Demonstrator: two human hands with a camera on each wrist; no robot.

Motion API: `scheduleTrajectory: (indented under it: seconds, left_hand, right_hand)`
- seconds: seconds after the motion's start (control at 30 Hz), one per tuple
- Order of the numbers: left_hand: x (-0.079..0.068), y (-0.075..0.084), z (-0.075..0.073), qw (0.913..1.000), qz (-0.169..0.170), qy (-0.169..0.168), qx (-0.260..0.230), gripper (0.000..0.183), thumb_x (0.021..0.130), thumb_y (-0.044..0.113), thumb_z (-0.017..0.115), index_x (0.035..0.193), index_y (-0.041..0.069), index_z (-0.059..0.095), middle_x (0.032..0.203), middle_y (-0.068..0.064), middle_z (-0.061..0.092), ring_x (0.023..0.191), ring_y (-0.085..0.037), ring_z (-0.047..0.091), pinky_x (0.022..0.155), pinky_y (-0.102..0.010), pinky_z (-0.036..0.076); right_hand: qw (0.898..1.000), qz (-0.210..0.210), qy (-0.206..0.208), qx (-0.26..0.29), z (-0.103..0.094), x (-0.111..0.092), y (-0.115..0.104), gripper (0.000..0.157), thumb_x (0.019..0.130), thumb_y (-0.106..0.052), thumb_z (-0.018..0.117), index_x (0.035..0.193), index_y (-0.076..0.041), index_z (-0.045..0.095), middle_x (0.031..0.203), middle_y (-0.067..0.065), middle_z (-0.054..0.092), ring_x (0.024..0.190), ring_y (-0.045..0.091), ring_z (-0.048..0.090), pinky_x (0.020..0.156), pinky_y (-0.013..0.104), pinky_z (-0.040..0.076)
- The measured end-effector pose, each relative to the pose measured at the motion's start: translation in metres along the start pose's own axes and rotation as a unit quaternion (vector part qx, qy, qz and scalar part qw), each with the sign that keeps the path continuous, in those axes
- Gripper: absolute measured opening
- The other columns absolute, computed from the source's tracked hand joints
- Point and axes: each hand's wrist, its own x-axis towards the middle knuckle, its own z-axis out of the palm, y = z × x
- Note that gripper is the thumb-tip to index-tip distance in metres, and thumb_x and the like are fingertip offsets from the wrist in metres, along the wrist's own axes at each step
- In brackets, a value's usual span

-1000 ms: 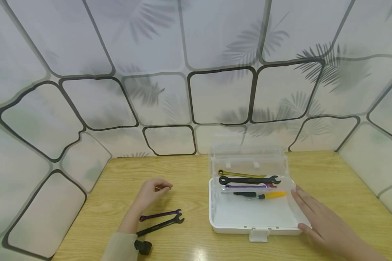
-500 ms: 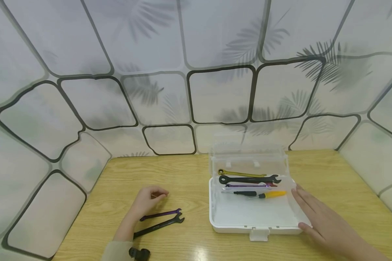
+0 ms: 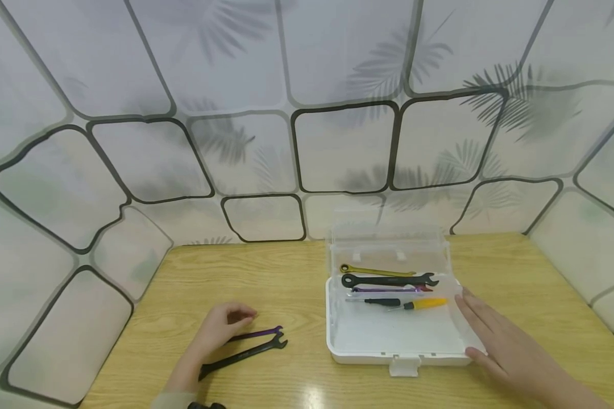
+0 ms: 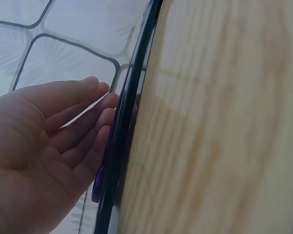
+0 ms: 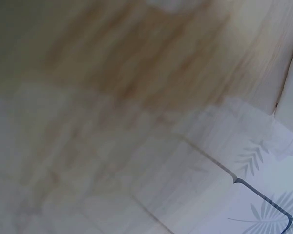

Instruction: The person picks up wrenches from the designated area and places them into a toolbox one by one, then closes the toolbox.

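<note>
My left hand (image 3: 214, 334), fingers loosely bent and holding nothing, is beside a purple wrench (image 3: 258, 333) and overlaps its left end in the head view. Nearer me lies a longer black wrench (image 3: 247, 354), its left end partly behind my wrist. In the left wrist view, the left fingertips (image 4: 107, 117) come right up to the wrenches, which show edge-on. My right hand (image 3: 506, 352) rests with straight fingers along the right side of a white toolbox (image 3: 358, 359). Its clear lid (image 3: 389, 238) stands raised at the back.
Inside the toolbox lie a gold wrench (image 3: 378, 271), a large black wrench (image 3: 389, 280), a purple wrench (image 3: 384, 290), a black-handled screwdriver (image 3: 384, 302) and a yellow-handled screwdriver (image 3: 428, 304). A patterned curtain (image 3: 348, 147) borders the wooden table (image 3: 297, 284).
My left hand has drawn back towards me and a little to the left, coming over the purple wrench's left end. The right hand stays at the toolbox's side.
</note>
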Motion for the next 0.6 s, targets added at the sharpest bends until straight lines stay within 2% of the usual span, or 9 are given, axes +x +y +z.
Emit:
scheduleTrajectory:
  seconds: [0.23,0.6]
  left_hand:
    - [-0.005,-0.003,-0.003,0.9997,0.014,-0.02,-0.005,0.02,0.095,0.005,0.078,0.114,-0.003,0.077,0.11,-0.018,0.078,0.09,-0.005,0.07,0.078,-0.019,0.06]
    - [-0.005,-0.013,-0.001,0.9981,0.045,-0.033,0.027,0.025,0.087,0.006,0.086,0.11,0.002,0.078,0.108,-0.011,0.076,0.091,0.0,0.061,0.082,-0.019,0.058]
  right_hand:
    - [1.0,0.018,-0.019,-0.013,0.0,0.0,-0.003,0.099,0.092,-0.036,0.078,0.169,-0.004,0.024,0.181,0.002,0.009,0.163,-0.004,-0.007,0.127,0.009,-0.006]
    - [1.0,0.007,-0.013,-0.014,0.002,0.001,-0.001,0.1,0.092,-0.039,0.076,0.169,-0.004,0.023,0.18,0.002,0.008,0.164,-0.002,-0.007,0.129,0.011,-0.005]
